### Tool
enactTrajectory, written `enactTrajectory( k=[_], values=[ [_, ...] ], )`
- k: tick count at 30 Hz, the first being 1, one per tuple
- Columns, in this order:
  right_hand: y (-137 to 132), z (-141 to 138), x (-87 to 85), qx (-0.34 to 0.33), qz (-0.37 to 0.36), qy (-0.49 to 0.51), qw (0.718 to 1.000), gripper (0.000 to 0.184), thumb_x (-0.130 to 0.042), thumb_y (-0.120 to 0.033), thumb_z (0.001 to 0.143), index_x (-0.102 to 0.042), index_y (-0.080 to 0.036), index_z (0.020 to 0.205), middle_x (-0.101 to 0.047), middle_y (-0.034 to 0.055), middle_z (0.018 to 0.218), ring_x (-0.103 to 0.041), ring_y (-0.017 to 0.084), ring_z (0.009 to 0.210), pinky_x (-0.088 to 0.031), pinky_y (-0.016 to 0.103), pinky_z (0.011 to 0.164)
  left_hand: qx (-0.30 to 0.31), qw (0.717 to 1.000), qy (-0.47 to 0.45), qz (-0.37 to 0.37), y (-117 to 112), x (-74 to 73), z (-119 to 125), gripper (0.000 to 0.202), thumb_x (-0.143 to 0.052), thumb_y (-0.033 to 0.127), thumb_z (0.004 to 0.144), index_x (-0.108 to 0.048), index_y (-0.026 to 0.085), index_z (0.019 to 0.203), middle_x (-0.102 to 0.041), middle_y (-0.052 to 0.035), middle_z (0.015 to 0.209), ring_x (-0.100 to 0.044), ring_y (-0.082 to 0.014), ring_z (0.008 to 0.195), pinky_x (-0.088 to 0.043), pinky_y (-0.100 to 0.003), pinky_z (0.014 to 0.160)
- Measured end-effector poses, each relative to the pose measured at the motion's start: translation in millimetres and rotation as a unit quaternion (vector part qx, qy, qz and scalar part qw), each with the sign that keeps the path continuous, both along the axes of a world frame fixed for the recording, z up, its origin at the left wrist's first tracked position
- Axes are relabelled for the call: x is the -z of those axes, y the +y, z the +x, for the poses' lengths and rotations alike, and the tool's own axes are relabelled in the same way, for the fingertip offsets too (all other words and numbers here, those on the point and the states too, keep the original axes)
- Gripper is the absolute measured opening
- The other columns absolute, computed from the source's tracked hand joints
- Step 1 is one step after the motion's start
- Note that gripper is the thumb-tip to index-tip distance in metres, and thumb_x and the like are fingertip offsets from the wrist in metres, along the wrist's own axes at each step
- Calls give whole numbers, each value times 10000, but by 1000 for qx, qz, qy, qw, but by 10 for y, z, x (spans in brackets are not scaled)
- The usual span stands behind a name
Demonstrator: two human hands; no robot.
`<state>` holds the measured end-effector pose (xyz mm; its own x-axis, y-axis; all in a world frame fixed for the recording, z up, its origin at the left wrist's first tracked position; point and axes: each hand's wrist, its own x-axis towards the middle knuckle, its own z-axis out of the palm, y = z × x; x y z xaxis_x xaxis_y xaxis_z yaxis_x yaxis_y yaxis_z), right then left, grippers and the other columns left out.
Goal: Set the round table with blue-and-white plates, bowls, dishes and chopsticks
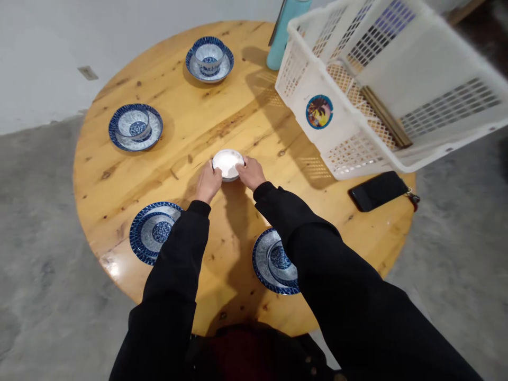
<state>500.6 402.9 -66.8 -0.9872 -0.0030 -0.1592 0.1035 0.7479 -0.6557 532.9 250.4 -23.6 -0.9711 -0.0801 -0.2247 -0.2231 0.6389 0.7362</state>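
A small white bowl [227, 163] sits upside down near the middle of the round wooden table [222, 106]. My left hand [208, 181] grips its left rim and my right hand [251, 173] grips its right rim, fingers curled against it. Both arms wear black sleeves. Below my left arm lies a blue-patterned plate [154, 232]; another blue plate [273, 262] lies partly under my right arm.
Two blue-patterned plates with bowls on them stand at the left [135, 126] and far side [209, 58]. A white plastic basket [381, 79] holding chopsticks overhangs the right. A black phone [378, 190] lies near the right edge; a teal bottle [286, 29] stands behind.
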Motion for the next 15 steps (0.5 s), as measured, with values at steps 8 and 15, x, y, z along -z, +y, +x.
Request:
enactTrajectory(
  k=[8,15],
  values=[
    [47,90,-276,28,43,31,998,387,-480,-259,886,-642,-105,1203,-711,196,1008,-627,368,1056,-427,529,985,-48,993,33,-105,54,-232,181,388,-449,291,929,-556,168,1281,-661,-150,1147,-580,-324,1197,-445,-446,1027],
    [-39,82,-309,38,54,46,997,296,-468,-171,865,-668,-119,1077,-713,190,944,-632,356,991,-443,500,938,-55,993,42,-98,52,-201,155,366,-460,269,918,-600,200,1250,-725,-116,1066,-621,-314,1129,-466,-427,988]
  ],
)
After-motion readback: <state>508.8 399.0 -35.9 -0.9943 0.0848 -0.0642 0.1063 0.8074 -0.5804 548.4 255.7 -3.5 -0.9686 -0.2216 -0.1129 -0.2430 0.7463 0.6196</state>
